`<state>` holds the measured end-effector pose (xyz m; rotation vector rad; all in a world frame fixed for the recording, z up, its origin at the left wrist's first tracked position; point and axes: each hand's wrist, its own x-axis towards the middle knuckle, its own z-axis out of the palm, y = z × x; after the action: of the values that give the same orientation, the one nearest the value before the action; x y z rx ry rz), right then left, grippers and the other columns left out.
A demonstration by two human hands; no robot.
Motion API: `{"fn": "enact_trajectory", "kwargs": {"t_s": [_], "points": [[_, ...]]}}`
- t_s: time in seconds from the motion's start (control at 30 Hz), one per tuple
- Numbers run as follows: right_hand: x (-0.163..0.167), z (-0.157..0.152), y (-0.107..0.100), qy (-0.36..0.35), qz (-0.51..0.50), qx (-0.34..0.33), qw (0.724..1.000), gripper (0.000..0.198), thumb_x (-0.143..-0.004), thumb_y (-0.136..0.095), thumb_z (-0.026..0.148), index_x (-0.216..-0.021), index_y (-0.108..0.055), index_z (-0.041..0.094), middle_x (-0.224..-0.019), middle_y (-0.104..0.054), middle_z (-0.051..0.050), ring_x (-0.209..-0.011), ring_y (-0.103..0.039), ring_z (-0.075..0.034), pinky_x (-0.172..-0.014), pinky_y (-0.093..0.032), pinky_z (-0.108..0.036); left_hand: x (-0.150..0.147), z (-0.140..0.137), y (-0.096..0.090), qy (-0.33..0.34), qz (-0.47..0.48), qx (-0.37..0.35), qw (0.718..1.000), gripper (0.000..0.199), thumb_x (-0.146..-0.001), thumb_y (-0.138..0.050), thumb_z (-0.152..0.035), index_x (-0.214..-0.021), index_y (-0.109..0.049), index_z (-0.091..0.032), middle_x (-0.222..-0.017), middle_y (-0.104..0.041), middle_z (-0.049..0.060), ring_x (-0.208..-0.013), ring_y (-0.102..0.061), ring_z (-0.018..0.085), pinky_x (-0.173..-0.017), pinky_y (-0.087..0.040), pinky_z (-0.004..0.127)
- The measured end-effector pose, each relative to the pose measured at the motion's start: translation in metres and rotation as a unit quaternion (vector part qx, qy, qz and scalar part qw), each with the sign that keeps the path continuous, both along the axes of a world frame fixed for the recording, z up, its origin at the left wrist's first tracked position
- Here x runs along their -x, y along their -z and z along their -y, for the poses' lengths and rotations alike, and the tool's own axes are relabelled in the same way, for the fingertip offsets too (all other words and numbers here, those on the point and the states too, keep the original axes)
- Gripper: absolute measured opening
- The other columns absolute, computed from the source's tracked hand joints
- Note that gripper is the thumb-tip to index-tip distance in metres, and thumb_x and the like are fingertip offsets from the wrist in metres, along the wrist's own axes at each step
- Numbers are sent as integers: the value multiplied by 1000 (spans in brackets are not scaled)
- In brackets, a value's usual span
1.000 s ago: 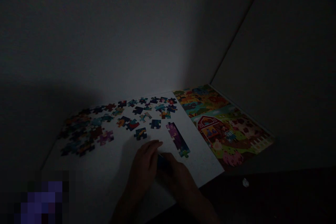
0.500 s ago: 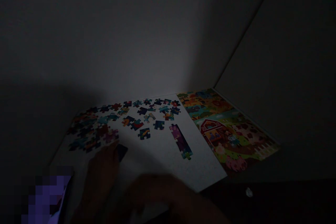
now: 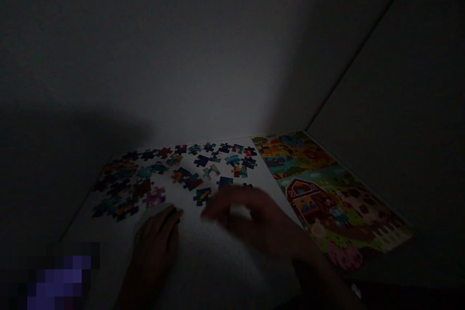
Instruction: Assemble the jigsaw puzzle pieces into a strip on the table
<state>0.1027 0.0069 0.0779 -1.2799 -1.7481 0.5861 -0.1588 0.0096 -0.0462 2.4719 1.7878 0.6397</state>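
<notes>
In dim light, my left hand (image 3: 158, 232) rests low over the white tabletop (image 3: 203, 256), in front of a pink puzzle piece (image 3: 155, 196). Its fingers are curled together, and whatever lies under the fingertips is hidden. My right hand (image 3: 250, 218) arches over the table to the right, slightly blurred, with a gap between thumb and fingers and nothing visible in it. Just beyond its fingers lies a dark puzzle piece with a yellow shape (image 3: 202, 196). The joined purple strip is almost wholly covered by this hand.
Many loose puzzle pieces (image 3: 123, 186) crowd the table's left side, with others (image 3: 225, 147) spread along the back edge. Farm and animal picture sheets (image 3: 327, 198) lie at right. Pale walls (image 3: 203, 58) rise behind and beside the table. A blurred-out purple patch (image 3: 58, 276) is at lower left.
My right hand has risen from the bottom edge, forward and right over the purple strip. The dark piece at my left fingertips no longer shows. The view has shifted slightly.
</notes>
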Motion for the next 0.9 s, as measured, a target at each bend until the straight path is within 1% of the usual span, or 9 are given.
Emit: {"fn": "enact_trajectory", "kwargs": {"t_s": [0.07,0.17,0.2,0.3,0.43,0.57,0.7,0.8,0.9], "points": [[-27,-48,8,10,51,43,998,26,-91,-50,21,-107,-70,25,-99,-72,-1,-87,-67,-16,-76,-52,-29,-2,1,0,16,1,-15,1000,40,-91,-39,-22,-120,-67,-27,-130,-64,6,-119,-58,27,-103,-43,49],[-68,-116,33,132,194,107,966,26,-85,-52,10,-101,-71,16,-101,-73,-10,-90,-67,-19,-81,-50,-30,-1,3,3,23,-11,-32,999,43,-91,-37,-18,-120,-67,-28,-131,-64,5,-121,-57,25,-105,-41,49],[-79,-133,42,152,228,126,954,23,-86,-53,11,-98,-72,14,-99,-73,-11,-90,-68,-20,-81,-50,-30,0,3,5,21,-17,-35,999,44,-90,-37,-17,-121,-67,-29,-132,-64,5,-122,-57,25,-106,-40,49],[-102,-168,61,175,242,129,946,26,-86,-53,9,-105,-71,10,-105,-72,-16,-95,-68,-22,-81,-50,-31,4,3,10,13,-38,-48,998,47,-88,-39,-13,-123,-66,-30,-133,-63,5,-122,-57,25,-106,-40,48],[-103,-192,69,173,241,113,948,32,-87,-50,8,-113,-69,11,-112,-70,-17,-101,-66,-23,-88,-48,-33,7,3,13,15,-52,-66,996,53,-85,-38,-10,-126,-64,-29,-133,-63,6,-118,-59,25,-104,-42,47],[-79,-206,75,103,266,82,955,34,-90,-56,25,-122,-66,18,-124,-65,-13,-111,-61,-24,-97,-44,-35,9,2,12,30,-68,-84,994,56,-83,-38,-8,-131,-61,-27,-136,-61,6,-119,-59,24,-101,-45,43],[-55,-205,83,98,329,108,933,48,-91,-58,38,-134,-55,20,-131,-59,-15,-120,-53,-30,-97,-41,-40,15,-1,13,48,-97,-97,989,55,-84,-39,-9,-132,-59,-28,-136,-61,5,-117,-61,23,-99,-48,40],[-50,-202,86,100,353,131,921,44,-89,-59,43,-126,-60,18,-131,-57,-17,-121,-50,-33,-96,-40,-44,20,-2,16,50,-99,-80,991,55,-86,-40,-11,-134,-57,-30,-138,-59,3,-119,-60,23,-98,-49,40],[-50,-201,86,104,350,135,921,34,-88,-61,40,-114,-65,18,-127,-59,-16,-119,-51,-33,-94,-39,-43,23,-2,18,50,-85,-65,993,54,-86,-42,-13,-134,-57,-33,-138,-59,2,-120,-60,24,-98,-50,41]]}}
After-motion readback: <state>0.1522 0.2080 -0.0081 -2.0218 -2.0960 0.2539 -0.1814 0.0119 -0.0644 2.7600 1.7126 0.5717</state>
